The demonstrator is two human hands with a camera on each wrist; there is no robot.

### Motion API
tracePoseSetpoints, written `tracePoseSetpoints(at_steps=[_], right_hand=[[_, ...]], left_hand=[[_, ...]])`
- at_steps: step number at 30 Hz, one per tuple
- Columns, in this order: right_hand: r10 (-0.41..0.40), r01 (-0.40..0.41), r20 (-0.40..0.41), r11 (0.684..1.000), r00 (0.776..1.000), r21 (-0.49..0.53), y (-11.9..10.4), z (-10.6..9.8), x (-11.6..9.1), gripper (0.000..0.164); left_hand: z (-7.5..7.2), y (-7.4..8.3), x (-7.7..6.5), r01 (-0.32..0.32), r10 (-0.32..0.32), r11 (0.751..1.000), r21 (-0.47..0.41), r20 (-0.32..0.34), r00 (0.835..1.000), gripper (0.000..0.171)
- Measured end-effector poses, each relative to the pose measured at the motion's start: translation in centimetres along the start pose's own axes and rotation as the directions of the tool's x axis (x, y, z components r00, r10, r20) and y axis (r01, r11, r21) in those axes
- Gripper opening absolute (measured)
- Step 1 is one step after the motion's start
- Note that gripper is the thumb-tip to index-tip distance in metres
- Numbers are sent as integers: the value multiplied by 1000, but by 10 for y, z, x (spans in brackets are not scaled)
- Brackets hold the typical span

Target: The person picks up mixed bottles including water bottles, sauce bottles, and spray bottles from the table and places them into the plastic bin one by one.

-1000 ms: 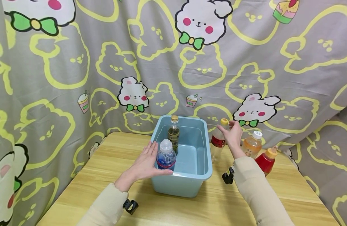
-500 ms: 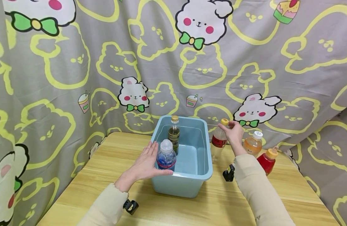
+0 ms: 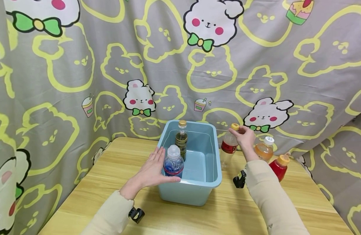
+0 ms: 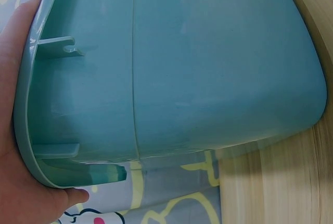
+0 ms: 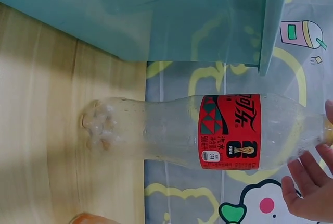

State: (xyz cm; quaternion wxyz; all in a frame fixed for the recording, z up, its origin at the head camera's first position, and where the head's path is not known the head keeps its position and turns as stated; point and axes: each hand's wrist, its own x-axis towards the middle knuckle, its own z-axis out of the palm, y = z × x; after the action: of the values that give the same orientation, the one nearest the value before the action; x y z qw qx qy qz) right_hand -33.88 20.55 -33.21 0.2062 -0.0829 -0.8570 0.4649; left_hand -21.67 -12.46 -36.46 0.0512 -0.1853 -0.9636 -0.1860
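Observation:
My left hand (image 3: 151, 168) lies along the near left corner of a light blue plastic basin (image 3: 189, 192), fingers and thumb stretched out over the rim. In the left wrist view the basin's outer wall (image 4: 208, 67) fills most of the picture. To the right of the basin, my right hand (image 3: 245, 138) pinches the yellow-capped top of a clear cola bottle (image 3: 229, 147). Its red label (image 5: 229, 132) shows in the right wrist view, and it looks drained of drink. The bottle stands nearly upright; whether its base touches the table cannot be told.
Inside the basin are a blue bottle with a clear cap (image 3: 173, 164) and a dark, gold-capped bottle (image 3: 181, 140). Right of my right hand stand an orange drink bottle (image 3: 264, 150) and a red squeeze bottle (image 3: 278, 168). A patterned curtain (image 3: 168, 65) hangs behind the wooden table (image 3: 115, 156).
My right hand and forearm have shifted slightly right while staying at the cola bottle's top. The bottle barely moves. My left hand stays on the basin's rim.

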Motion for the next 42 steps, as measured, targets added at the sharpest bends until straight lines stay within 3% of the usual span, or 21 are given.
tracePoseSetpoints(at_steps=[21, 28, 42], right_hand=[[-65, 63, 70, 998, 995, 29, -28, -25, 2, 55], [-125, 125, 76, 992, 989, 14, -43, -36, -1, 51], [-137, 140, 87, 990, 987, -27, -79, -66, -4, 57]], left_hand=[[0, 1, 0, 6, -6, 1000, -14, 13, 1000, 122], [0, 1, 0, 2, -2, 1000, -17, 10, 1000, 122], [-1, 1, 0, 9, -9, 1000, -16, 17, 1000, 120]])
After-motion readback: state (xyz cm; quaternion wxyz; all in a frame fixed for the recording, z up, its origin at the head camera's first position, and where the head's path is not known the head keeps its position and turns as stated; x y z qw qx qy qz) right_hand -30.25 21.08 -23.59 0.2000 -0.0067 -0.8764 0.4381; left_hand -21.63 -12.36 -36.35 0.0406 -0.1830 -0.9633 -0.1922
